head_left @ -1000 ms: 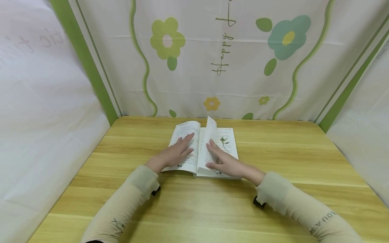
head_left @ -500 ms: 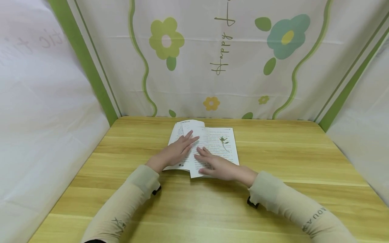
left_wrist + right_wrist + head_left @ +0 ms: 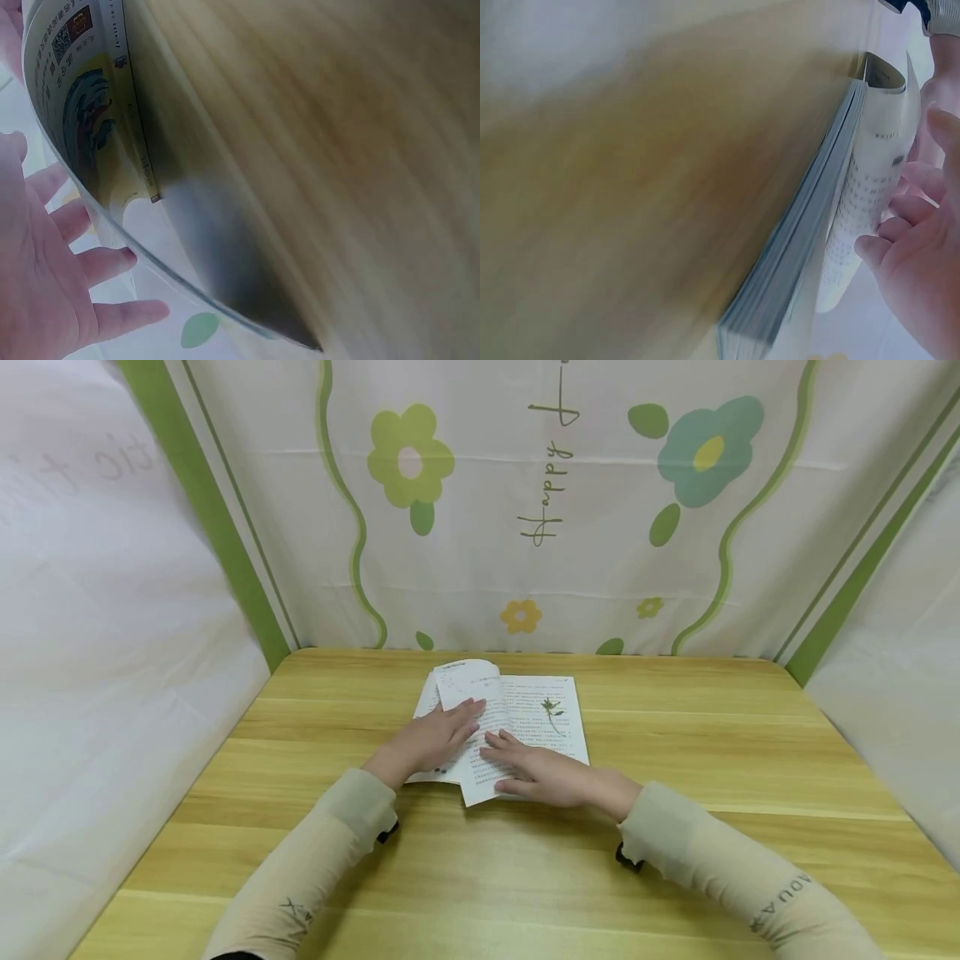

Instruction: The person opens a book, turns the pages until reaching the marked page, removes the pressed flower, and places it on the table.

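An open book (image 3: 525, 687) lies near the table's far edge, printed pages up. One leaf (image 3: 486, 781) leans over to the left side, its near corner sticking out past the book's front edge. My left hand (image 3: 430, 739) rests on the left side with fingers extended across that leaf. Extended fingers of my right hand (image 3: 551, 774) touch the leaf near the fold. A small green sprig (image 3: 551, 704) with a thin stem lies on the right page. In the left wrist view the illustrated cover (image 3: 94, 112) curves up off the table; the right wrist view shows the page block (image 3: 802, 217).
The wooden table (image 3: 675, 718) extends on both sides of the book and in front of it. A white cloth (image 3: 480, 560) printed with flowers hangs behind, and pale cloth walls (image 3: 112, 635) stand at the sides.
The leaf that stood up near the fold has swung over to the left with my right hand. My left hand has moved slightly, and its fingers now lie over the leaf.
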`<control>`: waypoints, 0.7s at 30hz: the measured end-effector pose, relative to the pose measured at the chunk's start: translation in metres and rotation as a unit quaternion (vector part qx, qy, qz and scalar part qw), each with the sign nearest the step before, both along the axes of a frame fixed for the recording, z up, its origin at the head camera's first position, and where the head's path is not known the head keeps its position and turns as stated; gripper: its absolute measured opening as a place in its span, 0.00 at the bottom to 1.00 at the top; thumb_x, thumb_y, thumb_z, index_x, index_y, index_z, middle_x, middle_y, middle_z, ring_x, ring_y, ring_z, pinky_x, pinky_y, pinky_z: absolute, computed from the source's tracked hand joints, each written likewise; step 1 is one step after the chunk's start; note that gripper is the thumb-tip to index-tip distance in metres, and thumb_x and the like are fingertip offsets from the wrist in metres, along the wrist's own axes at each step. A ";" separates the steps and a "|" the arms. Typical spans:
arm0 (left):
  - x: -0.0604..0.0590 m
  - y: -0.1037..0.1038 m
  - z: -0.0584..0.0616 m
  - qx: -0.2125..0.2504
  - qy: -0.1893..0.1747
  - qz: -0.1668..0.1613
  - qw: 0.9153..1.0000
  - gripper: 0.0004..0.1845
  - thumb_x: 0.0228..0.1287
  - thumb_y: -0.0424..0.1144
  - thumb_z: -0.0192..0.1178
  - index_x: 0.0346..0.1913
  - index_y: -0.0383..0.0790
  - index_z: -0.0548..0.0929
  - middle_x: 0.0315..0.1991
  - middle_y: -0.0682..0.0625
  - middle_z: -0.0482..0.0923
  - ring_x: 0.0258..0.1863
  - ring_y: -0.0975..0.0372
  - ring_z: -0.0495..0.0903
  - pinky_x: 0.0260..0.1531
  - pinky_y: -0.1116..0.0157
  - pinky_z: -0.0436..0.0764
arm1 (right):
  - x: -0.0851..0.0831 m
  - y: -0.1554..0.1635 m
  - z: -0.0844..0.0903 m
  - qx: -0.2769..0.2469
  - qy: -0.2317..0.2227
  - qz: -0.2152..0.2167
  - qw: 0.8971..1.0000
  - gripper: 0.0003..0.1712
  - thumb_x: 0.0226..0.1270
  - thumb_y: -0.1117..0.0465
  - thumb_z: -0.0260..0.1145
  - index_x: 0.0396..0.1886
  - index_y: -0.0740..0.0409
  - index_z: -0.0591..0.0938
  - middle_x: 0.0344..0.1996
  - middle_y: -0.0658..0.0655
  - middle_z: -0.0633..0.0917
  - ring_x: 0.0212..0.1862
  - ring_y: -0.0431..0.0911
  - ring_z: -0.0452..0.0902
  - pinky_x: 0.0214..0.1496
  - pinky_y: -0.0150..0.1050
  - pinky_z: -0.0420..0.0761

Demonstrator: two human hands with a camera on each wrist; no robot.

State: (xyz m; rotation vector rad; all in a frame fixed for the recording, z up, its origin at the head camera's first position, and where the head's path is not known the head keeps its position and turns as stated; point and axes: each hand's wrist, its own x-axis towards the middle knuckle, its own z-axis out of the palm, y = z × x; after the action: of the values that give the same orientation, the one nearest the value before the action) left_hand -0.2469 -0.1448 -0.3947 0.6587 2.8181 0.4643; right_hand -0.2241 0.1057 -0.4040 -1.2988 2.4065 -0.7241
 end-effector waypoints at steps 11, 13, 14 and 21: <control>0.002 0.000 0.002 -0.012 0.002 0.044 0.999 0.32 0.82 0.62 0.34 0.84 0.63 0.50 0.82 0.51 0.48 0.75 0.30 0.48 0.64 0.25 0.51 | -0.003 0.019 0.006 0.006 0.005 -0.014 1.000 0.35 0.82 0.48 0.56 0.80 0.58 0.63 0.81 0.58 0.54 0.80 0.57 0.47 0.78 0.56 0.54; 0.002 -0.001 0.002 -0.017 0.001 0.050 0.999 0.33 0.82 0.63 0.34 0.84 0.63 0.49 0.82 0.50 0.47 0.75 0.29 0.47 0.63 0.24 0.51 | -0.004 0.023 0.007 0.004 0.009 -0.017 1.000 0.35 0.82 0.49 0.56 0.80 0.59 0.63 0.81 0.61 0.55 0.80 0.58 0.50 0.77 0.57 0.56; 0.001 -0.002 0.002 -0.018 0.000 0.052 0.998 0.33 0.82 0.63 0.35 0.84 0.62 0.49 0.82 0.50 0.47 0.75 0.28 0.47 0.62 0.23 0.51 | -0.005 0.024 0.008 0.003 0.008 -0.019 1.000 0.34 0.82 0.50 0.57 0.80 0.60 0.64 0.80 0.61 0.56 0.79 0.58 0.52 0.76 0.57 0.57; -0.002 -0.009 0.002 -0.029 -0.013 0.062 0.998 0.34 0.81 0.64 0.35 0.83 0.63 0.49 0.82 0.48 0.47 0.76 0.29 0.44 0.61 0.21 0.49 | -0.011 0.035 0.007 0.004 0.012 -0.035 0.999 0.32 0.82 0.53 0.58 0.78 0.62 0.66 0.78 0.65 0.60 0.78 0.59 0.56 0.75 0.58 0.61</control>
State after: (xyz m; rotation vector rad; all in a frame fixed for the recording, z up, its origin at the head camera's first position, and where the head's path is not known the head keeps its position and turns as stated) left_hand -0.2488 -0.1541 -0.3931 0.4644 2.8474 0.4065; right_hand -0.2354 0.1405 -0.3968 -1.2314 2.4825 -0.7227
